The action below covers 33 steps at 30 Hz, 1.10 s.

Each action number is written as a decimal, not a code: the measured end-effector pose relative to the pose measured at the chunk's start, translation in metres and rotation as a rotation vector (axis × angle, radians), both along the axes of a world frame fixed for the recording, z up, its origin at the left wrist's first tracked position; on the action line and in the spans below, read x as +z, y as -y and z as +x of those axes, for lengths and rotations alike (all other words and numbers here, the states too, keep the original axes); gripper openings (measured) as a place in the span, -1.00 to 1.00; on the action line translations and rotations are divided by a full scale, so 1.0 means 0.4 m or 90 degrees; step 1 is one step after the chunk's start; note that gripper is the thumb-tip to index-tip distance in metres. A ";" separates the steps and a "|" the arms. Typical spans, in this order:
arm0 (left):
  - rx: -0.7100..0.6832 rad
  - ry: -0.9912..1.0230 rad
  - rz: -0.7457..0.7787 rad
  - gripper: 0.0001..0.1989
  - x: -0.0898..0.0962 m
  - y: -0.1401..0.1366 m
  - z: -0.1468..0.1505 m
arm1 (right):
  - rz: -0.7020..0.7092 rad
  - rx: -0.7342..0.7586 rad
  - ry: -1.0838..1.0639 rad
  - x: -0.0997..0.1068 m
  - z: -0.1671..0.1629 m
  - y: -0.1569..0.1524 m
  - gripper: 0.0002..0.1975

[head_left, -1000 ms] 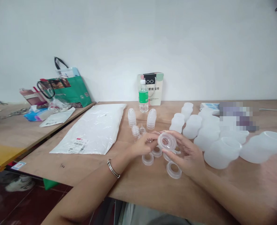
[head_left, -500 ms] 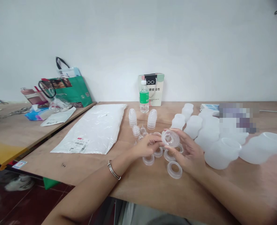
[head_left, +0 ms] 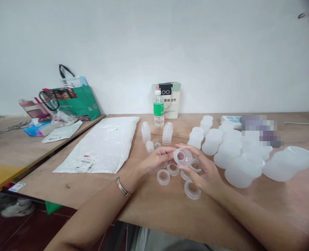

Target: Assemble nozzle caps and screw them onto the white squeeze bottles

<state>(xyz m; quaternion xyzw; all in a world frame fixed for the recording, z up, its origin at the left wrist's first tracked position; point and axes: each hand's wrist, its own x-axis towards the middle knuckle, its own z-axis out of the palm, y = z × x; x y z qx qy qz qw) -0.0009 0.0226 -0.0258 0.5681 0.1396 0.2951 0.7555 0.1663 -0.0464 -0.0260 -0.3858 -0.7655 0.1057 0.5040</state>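
Observation:
Above the wooden table, my right hand (head_left: 203, 170) has its thumb and fingers closed around a clear, round plastic baby bottle cap (head_left: 183, 157). Its open, hollow side faces me. My left hand (head_left: 161, 158), with a bangle at the wrist, is closed with its fingertips on the left edge of the same cap. Several translucent screw rings (head_left: 163, 177) lie flat just below the hands, one ring (head_left: 192, 190) nearest me. Beyond my left hand are clear bottle nipples (head_left: 149, 146), partly hidden by it, and two stacks of clear domed caps (head_left: 167, 133).
Several frosted bottle bodies (head_left: 245, 170) stand at the right. A white mailing bag (head_left: 99, 146) lies at the left. Against the wall are a water bottle (head_left: 158, 108) and a paper bag (head_left: 172, 101). A green bag (head_left: 78, 104) sits on the adjoining table.
The cap has been tilted between my hands, so its inside now shows more plainly. Both hands stay on it. The whole view has shifted slightly.

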 end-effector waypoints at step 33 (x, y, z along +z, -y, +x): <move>0.045 0.063 -0.142 -0.75 0.008 0.013 0.013 | 0.041 -0.012 -0.007 0.002 -0.019 0.008 -0.57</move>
